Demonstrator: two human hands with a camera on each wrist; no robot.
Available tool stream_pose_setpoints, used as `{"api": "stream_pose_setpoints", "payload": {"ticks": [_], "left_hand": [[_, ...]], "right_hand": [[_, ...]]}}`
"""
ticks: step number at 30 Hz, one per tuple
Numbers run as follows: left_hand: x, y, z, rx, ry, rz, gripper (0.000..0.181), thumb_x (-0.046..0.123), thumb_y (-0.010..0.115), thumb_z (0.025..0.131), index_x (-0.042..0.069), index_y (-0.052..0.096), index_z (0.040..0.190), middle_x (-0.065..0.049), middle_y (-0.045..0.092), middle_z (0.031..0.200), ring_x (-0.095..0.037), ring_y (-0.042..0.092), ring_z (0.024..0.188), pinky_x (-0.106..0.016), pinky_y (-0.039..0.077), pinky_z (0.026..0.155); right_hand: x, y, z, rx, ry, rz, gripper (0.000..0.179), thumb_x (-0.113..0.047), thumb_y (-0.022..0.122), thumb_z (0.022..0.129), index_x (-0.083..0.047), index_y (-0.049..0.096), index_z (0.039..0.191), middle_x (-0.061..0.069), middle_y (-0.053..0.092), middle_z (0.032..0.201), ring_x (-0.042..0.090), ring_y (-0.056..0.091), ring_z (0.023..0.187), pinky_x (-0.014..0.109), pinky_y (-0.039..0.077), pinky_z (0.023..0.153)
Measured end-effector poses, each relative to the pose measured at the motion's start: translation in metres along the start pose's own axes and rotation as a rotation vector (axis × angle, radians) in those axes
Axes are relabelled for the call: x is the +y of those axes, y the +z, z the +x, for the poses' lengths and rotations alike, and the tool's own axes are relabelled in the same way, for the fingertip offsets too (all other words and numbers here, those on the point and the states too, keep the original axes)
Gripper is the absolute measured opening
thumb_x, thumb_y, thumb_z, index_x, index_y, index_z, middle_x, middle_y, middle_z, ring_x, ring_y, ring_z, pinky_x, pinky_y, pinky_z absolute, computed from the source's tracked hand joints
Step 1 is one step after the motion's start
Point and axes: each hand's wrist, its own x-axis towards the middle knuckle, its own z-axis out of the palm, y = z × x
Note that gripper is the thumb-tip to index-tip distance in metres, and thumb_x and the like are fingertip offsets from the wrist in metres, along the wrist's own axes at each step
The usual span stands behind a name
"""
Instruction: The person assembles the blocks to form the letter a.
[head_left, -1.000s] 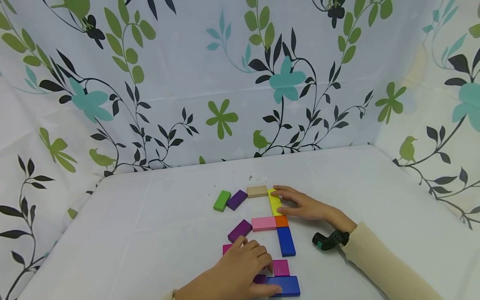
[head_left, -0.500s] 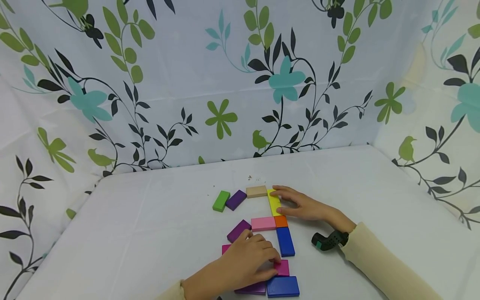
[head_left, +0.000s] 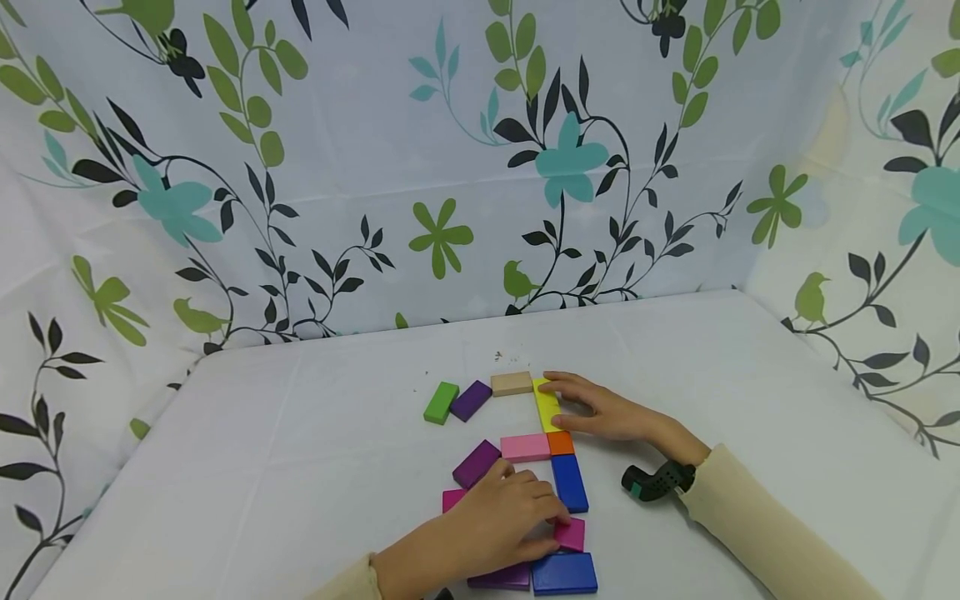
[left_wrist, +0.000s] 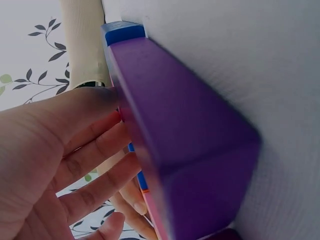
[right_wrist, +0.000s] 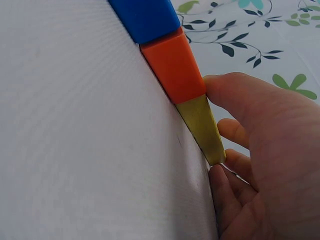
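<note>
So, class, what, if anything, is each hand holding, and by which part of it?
The left hand pinches the small magenta block by its left end. The right hand touches the yellow block; whether it grips it cannot be told.

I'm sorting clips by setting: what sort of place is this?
Probably an indoor work or play space, perhaps screened off for filming: a white table, leaf-patterned cloth behind and beside it, and colored blocks laid out on top.

Magenta block (head_left: 572, 536), flat, between blue blocks (head_left: 565, 575); yellow block (head_left: 547, 407), abutting orange block (head_left: 561, 443)
</note>
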Motion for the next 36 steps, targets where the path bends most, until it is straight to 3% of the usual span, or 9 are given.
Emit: {"api": "stream_pose_setpoints", "payload": {"ticks": [15,25,32,36], "left_hand": [[0.006,0.0,0.009,-0.03,0.005,0.053,0.028,0.041,0.064,0.093,0.031,0.067,0.119,0.016,0.066,0.116,-0.004,0.058,0.109,-0.028,0.038,0.086],[0.009,0.001,0.018,-0.077,0.01,0.017,0.03,0.04,0.065,0.093,0.029,0.067,0.121,0.017,0.067,0.113,-0.003,0.059,0.105,-0.025,0.036,0.081],[0.01,0.001,0.02,-0.112,0.011,-0.03,0.035,0.038,0.065,0.094,0.029,0.064,0.127,0.016,0.066,0.118,-0.004,0.059,0.111,-0.028,0.041,0.087],[0.01,0.001,0.02,-0.1,0.034,-0.039,0.035,0.037,0.062,0.095,0.026,0.063,0.129,0.014,0.066,0.119,-0.004,0.059,0.111,-0.027,0.042,0.087]], "right_hand": [[0.0,-0.001,0.0,-0.003,0.003,0.008,0.055,-0.032,0.061,0.095,-0.014,0.046,0.144,0.014,0.025,0.159,0.041,0.041,0.135,0.062,0.029,0.108],[0.001,0.0,0.0,0.001,-0.001,0.003,0.055,-0.031,0.062,0.095,-0.014,0.047,0.144,0.014,0.026,0.158,0.041,0.041,0.135,0.063,0.029,0.107],[0.001,0.0,-0.001,0.001,-0.003,0.001,0.054,-0.031,0.062,0.095,-0.014,0.047,0.144,0.014,0.026,0.158,0.041,0.041,0.134,0.064,0.028,0.107],[0.001,0.0,-0.001,0.0,0.0,-0.004,0.054,-0.032,0.062,0.095,-0.014,0.047,0.144,0.014,0.026,0.158,0.041,0.041,0.135,0.063,0.028,0.107]]}}
